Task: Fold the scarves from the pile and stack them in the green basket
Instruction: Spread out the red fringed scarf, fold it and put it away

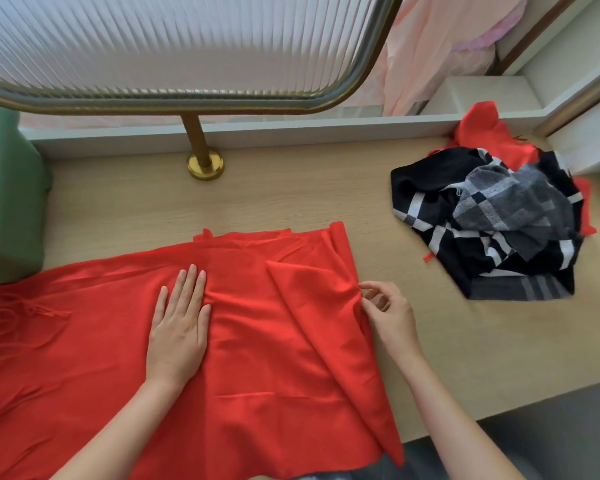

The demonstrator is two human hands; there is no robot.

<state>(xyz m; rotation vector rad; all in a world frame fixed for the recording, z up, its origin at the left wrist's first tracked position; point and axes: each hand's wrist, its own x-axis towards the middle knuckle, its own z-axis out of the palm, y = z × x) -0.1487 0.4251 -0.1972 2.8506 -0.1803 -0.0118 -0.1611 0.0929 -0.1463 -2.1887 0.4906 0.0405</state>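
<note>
A red scarf (274, 341) lies spread; black-checked pile (492, 223) right; apparently green basket (11, 202) far left.

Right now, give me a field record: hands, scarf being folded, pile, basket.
red scarf: spread on wooden table, fringe at left
left hand: flat, pressing on the scarf
right hand: pinches the scarf's right edge
pile: plaid scarves over a red one, far right, unfolded
green basket: left edge, contents hidden

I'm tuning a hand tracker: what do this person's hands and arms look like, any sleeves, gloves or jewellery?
Both are bare. The left hand and right hand show no gloves, rings or watch, and no sleeve shows on either forearm down to the picture's edge.
</note>
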